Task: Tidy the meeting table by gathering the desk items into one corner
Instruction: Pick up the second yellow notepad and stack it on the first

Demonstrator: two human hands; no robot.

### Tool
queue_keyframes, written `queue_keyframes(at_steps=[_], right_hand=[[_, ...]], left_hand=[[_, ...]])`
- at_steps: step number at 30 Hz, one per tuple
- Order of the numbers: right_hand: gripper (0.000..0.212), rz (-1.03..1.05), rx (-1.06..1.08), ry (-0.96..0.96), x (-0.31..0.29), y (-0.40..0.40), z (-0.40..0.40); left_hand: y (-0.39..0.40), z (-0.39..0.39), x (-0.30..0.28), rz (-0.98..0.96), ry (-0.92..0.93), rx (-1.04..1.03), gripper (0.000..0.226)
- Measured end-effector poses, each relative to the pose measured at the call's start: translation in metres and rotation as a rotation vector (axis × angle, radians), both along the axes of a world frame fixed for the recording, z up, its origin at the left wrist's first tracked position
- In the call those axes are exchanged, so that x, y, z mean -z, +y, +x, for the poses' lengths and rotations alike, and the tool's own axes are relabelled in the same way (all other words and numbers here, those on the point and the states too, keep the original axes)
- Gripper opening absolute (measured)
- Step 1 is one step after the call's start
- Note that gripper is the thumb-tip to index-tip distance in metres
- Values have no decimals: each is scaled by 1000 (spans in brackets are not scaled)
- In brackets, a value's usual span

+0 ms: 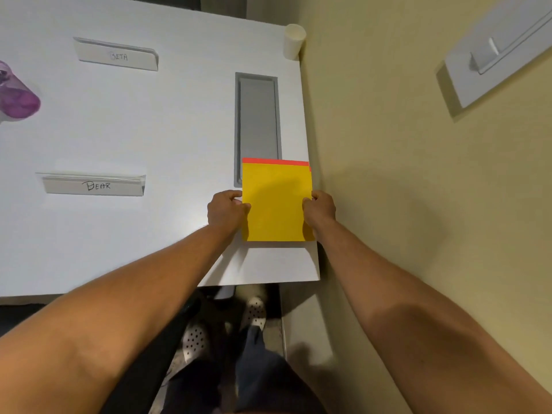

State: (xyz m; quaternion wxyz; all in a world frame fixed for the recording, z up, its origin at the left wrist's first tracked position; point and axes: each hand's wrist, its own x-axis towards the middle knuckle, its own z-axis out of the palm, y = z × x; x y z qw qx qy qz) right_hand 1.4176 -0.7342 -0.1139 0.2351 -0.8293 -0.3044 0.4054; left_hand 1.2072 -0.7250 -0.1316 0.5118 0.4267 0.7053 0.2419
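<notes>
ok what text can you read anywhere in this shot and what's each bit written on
"BEAR": handwritten on the nearer name plate on the white table.
"BETA": handwritten on the farther name plate; fainter, so the first letter is less certain.
No writing shows on the yellow paper stack, the purple cup or the white cup.

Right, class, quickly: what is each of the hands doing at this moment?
Left hand: grips the left edge of the yellow folder.
Right hand: grips the folder's right edge.
</notes>
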Motion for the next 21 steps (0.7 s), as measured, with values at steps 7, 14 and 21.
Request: queue_keyframes(at_steps=[7,14,21], right_hand=[[28,-40,-24,-32,22,13,13],[54,-134,-131,-189,32,12,7],[52,-128,-86,-161,42,16,9]], left_hand=[[18,17,21,-29,22,37,37],[17,20,38,-24,66,92,31],[17,26,42,-14,81,113,16]])
